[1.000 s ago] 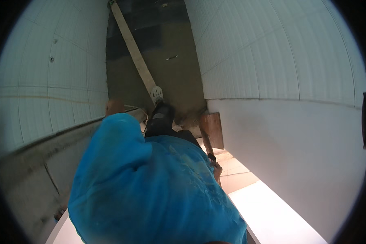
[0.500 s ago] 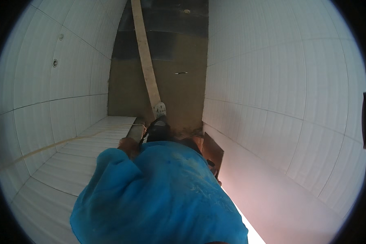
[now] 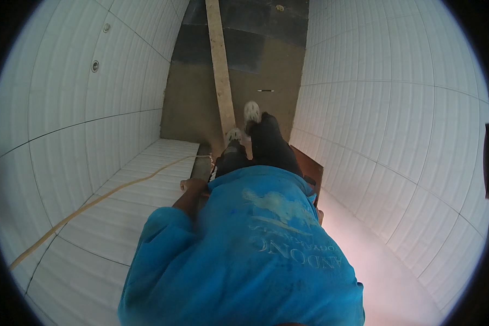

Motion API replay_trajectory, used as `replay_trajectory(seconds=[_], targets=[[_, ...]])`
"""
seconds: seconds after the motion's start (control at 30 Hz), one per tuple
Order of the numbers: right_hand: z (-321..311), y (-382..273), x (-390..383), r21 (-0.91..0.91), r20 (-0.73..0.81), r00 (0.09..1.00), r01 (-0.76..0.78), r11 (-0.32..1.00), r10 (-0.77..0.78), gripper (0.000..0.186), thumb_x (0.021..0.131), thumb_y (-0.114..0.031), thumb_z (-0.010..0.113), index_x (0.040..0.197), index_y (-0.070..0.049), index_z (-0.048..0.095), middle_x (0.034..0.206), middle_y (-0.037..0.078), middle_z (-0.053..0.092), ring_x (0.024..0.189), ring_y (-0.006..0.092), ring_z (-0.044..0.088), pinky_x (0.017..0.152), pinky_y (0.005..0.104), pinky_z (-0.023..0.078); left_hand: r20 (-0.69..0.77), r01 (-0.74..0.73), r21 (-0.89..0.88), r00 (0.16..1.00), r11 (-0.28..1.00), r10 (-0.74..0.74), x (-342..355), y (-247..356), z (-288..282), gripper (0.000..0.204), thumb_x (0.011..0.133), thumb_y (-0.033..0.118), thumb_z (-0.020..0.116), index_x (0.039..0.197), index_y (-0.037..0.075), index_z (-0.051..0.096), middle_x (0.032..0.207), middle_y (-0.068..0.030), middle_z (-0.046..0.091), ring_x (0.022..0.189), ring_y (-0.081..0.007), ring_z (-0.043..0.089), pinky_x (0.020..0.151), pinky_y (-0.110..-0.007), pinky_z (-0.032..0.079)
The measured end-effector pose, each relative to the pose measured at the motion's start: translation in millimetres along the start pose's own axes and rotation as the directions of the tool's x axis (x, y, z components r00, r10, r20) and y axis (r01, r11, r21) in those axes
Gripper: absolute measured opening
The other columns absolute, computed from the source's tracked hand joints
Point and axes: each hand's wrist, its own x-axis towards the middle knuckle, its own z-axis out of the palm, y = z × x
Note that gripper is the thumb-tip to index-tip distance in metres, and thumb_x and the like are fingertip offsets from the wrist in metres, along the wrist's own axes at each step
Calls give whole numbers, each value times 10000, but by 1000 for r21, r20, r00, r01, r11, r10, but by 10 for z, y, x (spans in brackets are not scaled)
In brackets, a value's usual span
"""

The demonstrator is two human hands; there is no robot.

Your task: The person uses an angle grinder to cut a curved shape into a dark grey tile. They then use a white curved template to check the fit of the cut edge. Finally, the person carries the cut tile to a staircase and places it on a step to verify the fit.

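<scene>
My left hand [image 3: 194, 187] hangs beside my left hip with its fingers curled closed. Whatever it may hold is hidden. It is close to the end of a white tiled ledge and a grey strip [image 3: 203, 164] there. A pale yellow hose or cord [image 3: 106, 194] runs over the ledge to a spot by my left thigh. Of my right hand [image 3: 320, 216] only a sliver shows past the blue shirt at my right side, its fingers out of sight. Near it, a reddish-brown panel [image 3: 312, 165] stands beside my right leg.
A long wooden plank [image 3: 217, 51] lies along the brown floor [image 3: 190, 103], meeting my left shoe. A thin dark stick-like piece [image 3: 265, 91] lies ahead of my right shoe. White ribbed tile walls [image 3: 375, 98] close in both sides. Two round fittings [image 3: 95, 66] sit in the left wall.
My right leg has swung forward into view, its shoe beside the plank. My view has shifted, so plank, walls and body appear further right. My left hand stays low at my side.
</scene>
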Motion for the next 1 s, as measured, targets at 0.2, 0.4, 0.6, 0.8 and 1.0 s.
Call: replay_trajectory(seconds=[0.2,0.4,0.6,0.8,1.0], targets=[[-141,-492,477,-28,10,998,54,998,-54,200,895,-190,614,976,-40,719,836,238,700,821,400,701,673,401,563,-151,-108,23,982,994,110,-344,-88,-177,385,878,340,659,1179,100,676,1088,-115,697,992,-294,666,815,-507,488],[-152,-1215,1132,-22,28,995,100,995,-100,212,908,-206,614,988,-39,717,848,237,704,837,399,704,688,398,567,-233,-99,-176,971,979,56,-356,-412,-207,306,905,322,640,1111,104,700,1025,-111,710,943,-281,675,791,-482,509],[186,-2056,1443,59,56,997,53,997,-57,228,934,-187,586,1051,-13,675,949,229,685,921,385,683,781,400,550,-386,-210,-270,918,940,94,-518,-1314,-673,247,933,304,621,1043,108,724,962,-107,723,895,-269,684,767,-457,530],[-507,-3613,1606,375,153,984,29,927,-93,283,988,-97,502,1216,61,554,1228,206,619,1143,345,614,1032,410,491,-501,-328,-816,813,477,-298,-713,-2447,-2225,253,968,243,553,972,37,699,786,-67,687,638,-166,657,611,-329,538],[-159,-4014,1985,809,540,809,-421,-411,232,269,943,-31,534,1206,22,524,1218,206,614,1145,391,611,999,578,513,-648,-532,-759,562,375,-515,-1546,-2372,-4091,294,978,307,557,1077,58,678,905,-59,694,754,-151,667,617,-276,483]])
